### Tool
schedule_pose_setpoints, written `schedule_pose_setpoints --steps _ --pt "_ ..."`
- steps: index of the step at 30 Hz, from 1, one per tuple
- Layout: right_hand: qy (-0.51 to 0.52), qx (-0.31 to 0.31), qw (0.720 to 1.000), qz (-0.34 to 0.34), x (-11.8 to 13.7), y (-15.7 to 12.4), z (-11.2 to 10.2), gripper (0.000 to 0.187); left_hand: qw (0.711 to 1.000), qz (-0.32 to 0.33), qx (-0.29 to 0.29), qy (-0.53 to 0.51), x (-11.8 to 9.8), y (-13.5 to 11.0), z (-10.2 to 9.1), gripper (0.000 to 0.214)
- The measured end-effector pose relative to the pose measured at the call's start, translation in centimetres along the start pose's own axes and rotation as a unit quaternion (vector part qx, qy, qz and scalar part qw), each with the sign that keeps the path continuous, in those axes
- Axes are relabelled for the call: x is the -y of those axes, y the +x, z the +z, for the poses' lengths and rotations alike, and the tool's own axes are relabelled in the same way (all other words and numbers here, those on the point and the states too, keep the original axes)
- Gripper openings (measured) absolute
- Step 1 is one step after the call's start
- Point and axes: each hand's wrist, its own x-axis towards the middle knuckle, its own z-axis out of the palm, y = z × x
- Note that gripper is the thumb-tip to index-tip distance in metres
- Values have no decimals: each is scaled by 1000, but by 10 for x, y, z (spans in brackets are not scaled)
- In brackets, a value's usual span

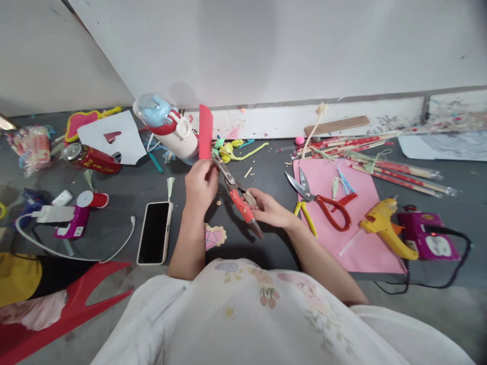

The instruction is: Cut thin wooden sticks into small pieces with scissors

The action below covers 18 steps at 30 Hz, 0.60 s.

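My left hand (201, 183) is closed in a pinch at the jaw tips of a pair of pliers; what lies between its fingers is hidden. Directly behind those fingers rises a red paper strip (206, 131), and I cannot tell whether the hand touches it. My right hand (271, 209) grips the pliers (240, 204) by their red handles, jaws pointing up and left. Below the pliers, a pink patterned paper piece (213, 237) edged with small pale bits lies partly behind my left forearm. Short pale stick bits (248, 172) are scattered near the jaws.
A white bottle (178, 139), a drink can (93, 158) and a phone (154, 233) stand or lie to the left. Red-handled scissors (319, 198) rest on pink paper (353, 248), beside a yellow glue gun (388, 223). Wrapped sticks (399, 175) and yellow-green strands (228, 151) lie farther back.
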Motion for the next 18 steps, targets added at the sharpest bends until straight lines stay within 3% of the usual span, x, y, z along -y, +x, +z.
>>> schedule_pose_setpoints --steps 9,14,18 --pt "6 -4 1000 3 2 0 0 28 1000 3 0 6 1 0 1 16" --pt "54 -28 997 42 4 0 0 15 1000 10 9 13 1 0 3 16" --pt "46 -22 998 40 3 -1 -1 34 1000 3 15 15 2 0 5 16"
